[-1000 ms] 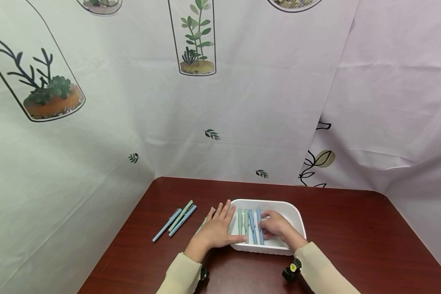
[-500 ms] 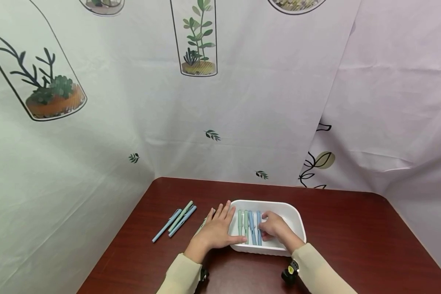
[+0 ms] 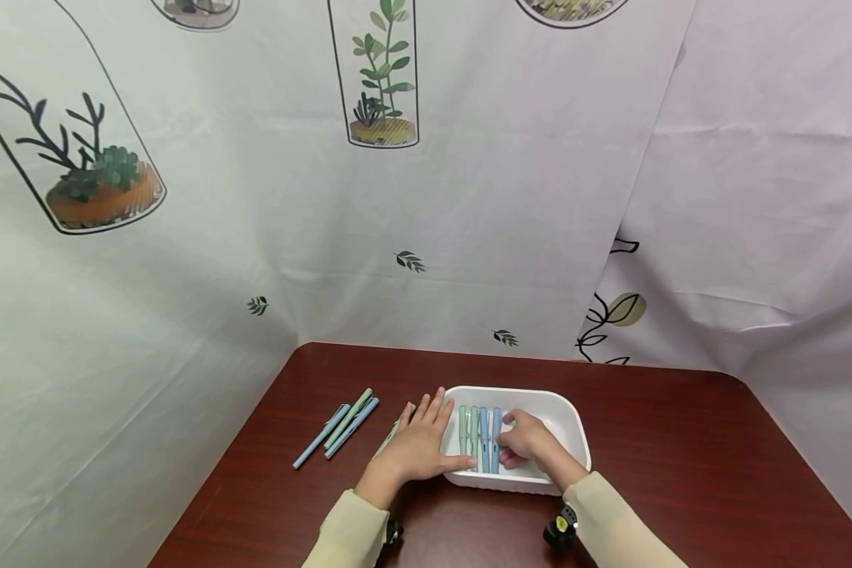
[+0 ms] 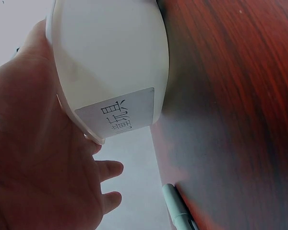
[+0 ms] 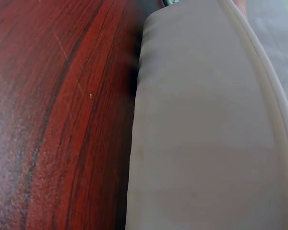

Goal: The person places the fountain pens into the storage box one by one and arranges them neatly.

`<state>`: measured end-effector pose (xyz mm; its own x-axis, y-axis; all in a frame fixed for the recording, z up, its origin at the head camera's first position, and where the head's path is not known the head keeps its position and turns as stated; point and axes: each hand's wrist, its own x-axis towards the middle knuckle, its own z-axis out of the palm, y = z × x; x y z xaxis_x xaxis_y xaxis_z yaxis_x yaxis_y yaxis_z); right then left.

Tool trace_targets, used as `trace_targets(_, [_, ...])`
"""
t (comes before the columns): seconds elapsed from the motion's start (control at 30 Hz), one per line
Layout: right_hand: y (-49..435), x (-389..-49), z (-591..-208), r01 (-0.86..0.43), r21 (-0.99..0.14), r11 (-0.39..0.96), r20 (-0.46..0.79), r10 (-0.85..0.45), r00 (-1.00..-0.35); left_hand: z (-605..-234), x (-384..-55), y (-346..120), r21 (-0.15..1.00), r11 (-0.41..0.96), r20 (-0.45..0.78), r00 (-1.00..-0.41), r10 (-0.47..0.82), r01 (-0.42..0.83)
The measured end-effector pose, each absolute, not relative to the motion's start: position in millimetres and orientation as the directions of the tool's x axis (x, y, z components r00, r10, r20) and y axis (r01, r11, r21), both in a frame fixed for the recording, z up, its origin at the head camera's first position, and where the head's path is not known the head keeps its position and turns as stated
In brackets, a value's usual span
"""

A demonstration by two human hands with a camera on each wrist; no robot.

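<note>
White tray has the left hand, fingers spread, on its left end. Inside, bent fingers of the right hand touch the rightmost blue pen; if they pinch, I cannot tell. Better to nudge it softly, parallel with the neighbouring pens.

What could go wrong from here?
Two or three small things, I'd say. The right hand touches the rightmost blue pen, close beside the other blue pen, so a sideways push might knock the row askew. The left hand rests on the left edge of the white tray; pressing hard could shift or tip it. The green pen on the table, partly hidden by that hand in the head view, could get nudged.
</note>
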<state>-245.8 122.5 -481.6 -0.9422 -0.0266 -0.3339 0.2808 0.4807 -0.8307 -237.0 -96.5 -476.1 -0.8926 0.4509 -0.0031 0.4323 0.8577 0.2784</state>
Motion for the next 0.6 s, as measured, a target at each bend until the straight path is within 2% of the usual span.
trace_targets(0.27, [127.0,-240.9,-479.2,0.250,-0.818,0.518,-0.319,-0.047,-0.946,-476.0,-236.7,-96.5,0.273,0.859,-0.005,-0.892,0.452,0.434])
trace_targets(0.6, [145.7,-230.6,-464.1,0.087,-0.788,0.609,-0.154,-0.059,-0.986,-475.3,-237.2,-95.7,0.268,0.859,-0.001,-0.892,0.452,0.435])
